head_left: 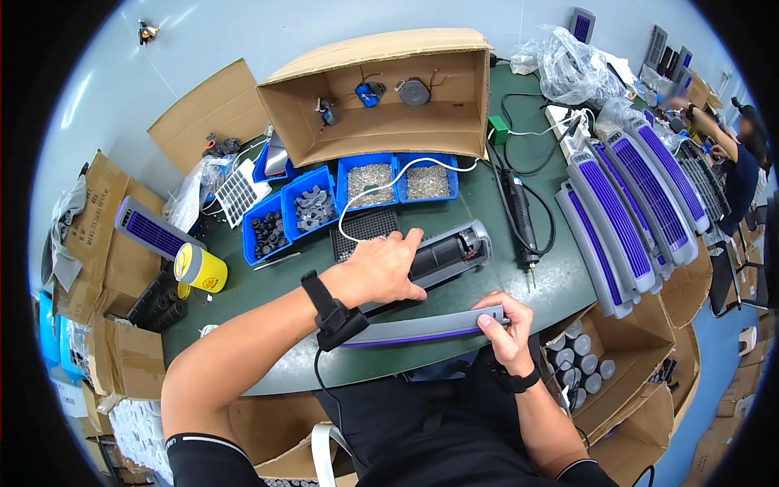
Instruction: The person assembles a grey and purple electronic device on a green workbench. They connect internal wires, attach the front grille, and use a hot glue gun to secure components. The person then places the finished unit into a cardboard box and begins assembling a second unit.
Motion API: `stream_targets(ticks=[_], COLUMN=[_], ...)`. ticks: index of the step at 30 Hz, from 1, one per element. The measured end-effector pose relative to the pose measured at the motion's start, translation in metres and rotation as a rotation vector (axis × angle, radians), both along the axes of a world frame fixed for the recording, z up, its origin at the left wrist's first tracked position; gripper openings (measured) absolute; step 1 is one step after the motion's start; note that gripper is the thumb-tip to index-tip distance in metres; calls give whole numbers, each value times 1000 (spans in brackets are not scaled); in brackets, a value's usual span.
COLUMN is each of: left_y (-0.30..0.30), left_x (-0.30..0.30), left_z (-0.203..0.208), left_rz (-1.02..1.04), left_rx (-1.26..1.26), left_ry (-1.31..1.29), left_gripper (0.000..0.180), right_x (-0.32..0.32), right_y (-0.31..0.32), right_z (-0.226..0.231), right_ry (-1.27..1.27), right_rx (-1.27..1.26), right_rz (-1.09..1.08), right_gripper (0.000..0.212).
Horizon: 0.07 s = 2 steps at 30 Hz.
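My left hand [380,266] lies across a long grey housing [479,243] with black inner parts, which rests on the green table. Its thumb is on the near side and its fingers reach over toward the far side; the palm hides part of the housing. Closer to me, my right hand [509,331] pinches the right end of a long grey panel with a purple underside [422,326]. The panel's left end passes behind my left wrist. Beyond my left hand sits a black grid tray [367,224]. A white cable [347,213] runs down to that tray.
Blue bins of screws [369,180] and grey and black parts stand below an open cardboard box [377,134]. A black electric screwdriver [519,215] lies right of the housing. Purple-grey panels [633,203] stack farther right. A yellow container [203,269] stands left. Another person [737,170] is far right.
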<state>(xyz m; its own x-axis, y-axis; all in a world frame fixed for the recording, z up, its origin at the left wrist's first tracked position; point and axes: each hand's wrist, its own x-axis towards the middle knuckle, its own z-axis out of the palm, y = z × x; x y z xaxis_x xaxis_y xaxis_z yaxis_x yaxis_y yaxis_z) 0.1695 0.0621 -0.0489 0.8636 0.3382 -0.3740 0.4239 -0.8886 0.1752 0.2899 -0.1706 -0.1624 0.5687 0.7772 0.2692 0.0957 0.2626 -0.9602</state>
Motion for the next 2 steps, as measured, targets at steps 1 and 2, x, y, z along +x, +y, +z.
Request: stream_targets(ticks=[1,2], left_y=[2,4], left_x=[3,5], left_z=[-2,-4], left_rz=[-1,-3], left_rx=[-36,-73], left_ry=[-14,-27], left_gripper=[99,99], right_x=[1,1], right_y=[-1,-1], right_z=[0,0], right_ry=[3,6], right_rx=[-3,-7], right_rz=[-4,-8], right_gripper=[17,17])
